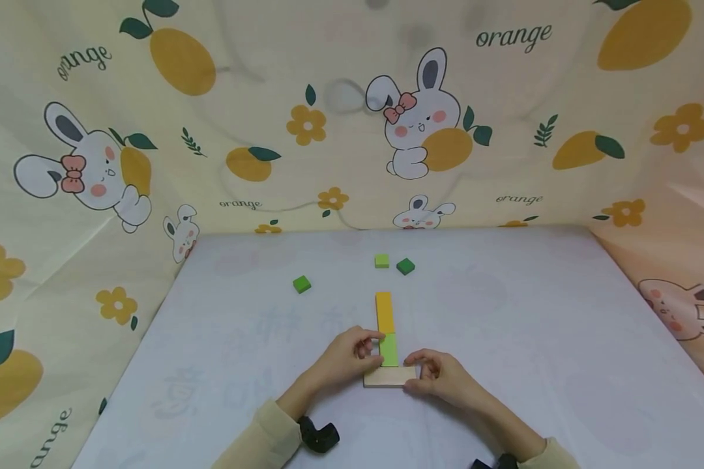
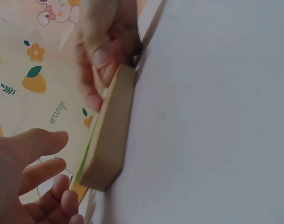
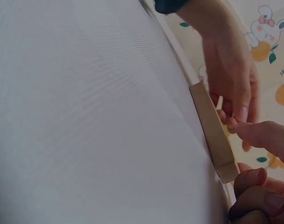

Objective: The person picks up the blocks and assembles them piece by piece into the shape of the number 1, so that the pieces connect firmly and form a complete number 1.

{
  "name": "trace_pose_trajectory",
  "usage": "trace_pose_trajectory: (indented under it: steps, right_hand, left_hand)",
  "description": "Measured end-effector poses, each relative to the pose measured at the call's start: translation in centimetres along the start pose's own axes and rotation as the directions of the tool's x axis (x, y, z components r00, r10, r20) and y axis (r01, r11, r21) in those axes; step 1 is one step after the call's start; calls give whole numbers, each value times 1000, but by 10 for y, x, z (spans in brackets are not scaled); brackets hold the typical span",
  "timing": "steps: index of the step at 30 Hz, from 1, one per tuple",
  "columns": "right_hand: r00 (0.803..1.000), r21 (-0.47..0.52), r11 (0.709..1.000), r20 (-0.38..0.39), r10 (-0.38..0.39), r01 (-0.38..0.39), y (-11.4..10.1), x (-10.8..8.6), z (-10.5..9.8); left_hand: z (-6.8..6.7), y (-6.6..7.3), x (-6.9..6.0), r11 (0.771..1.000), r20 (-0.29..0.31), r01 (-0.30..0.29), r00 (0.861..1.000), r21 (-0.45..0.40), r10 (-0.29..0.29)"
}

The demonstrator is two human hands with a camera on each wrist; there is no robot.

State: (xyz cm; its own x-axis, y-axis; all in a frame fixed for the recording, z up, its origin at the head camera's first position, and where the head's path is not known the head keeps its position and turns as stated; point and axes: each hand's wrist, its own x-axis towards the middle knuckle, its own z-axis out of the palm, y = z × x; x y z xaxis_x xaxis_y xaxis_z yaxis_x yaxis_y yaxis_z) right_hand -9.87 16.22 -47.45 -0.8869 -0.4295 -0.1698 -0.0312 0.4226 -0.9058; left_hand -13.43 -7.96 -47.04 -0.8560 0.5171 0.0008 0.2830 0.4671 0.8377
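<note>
L hand (image 1: 352, 352) is at the L edge of the lime block (image 1: 390, 350), thumb & forefinger bent and set apart, one tip near the far corner, one near the close corner; could be a light touch or a grasp, can't tell which. Spacing looks meant to cover most of that edge, prob. so the block can't twist. R hand (image 1: 440, 374) is at the R end of the plain wooden block (image 1: 390, 376), thumb by the front corner, forefinger further back; wrist views don't settle if it's pinching or just touching, so can't call that one either. Hands sit on opp. sides, likely so one steadies while the other nudges. Wooden block lies crosswise on the tabletop (image 1: 504, 306), nearest the person; lime block runs away from its back edge, approx. mid-length, w/ the yellow block (image 1: 384, 312) end-on beyond, so it's an upside-down T as seen from the head. Ends look butted up close, prob. b/c they're meant to read as one line. Three small pieces lie further off, none near a hand: green (image 1: 302, 284) off to the L, light green (image 1: 381, 261) and dark green (image 1: 405, 266) close together past the yellow block, prob. kept out of the way of the fingers.
</note>
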Motion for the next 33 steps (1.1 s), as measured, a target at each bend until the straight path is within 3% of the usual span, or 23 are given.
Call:
trace_pose_trajectory:
  steps: [7, 14, 22, 33]
  right_hand:
    - [1000, 13, 1000, -7, -4, 4, -3, 3, -4]
    - [999, -3, 1000, -36, 14, -14, -9, 12, -13]
    - [988, -22, 995, -123, 89, -93, -15, 32, -28]
    - [972, -59, 994, -219, 80, -95, -18, 63, -53]
  left_hand:
    - [8, -1, -8, 1000, -13, 5, 1000, 4, -5]
    - [12, 3, -13, 999, -22, 45, 999, 29, -44]
    - [13, 1, -12, 998, -46, 33, 998, 45, -31]
    - [13, -1, -11, 999, -37, 31, 999, 38, -29]
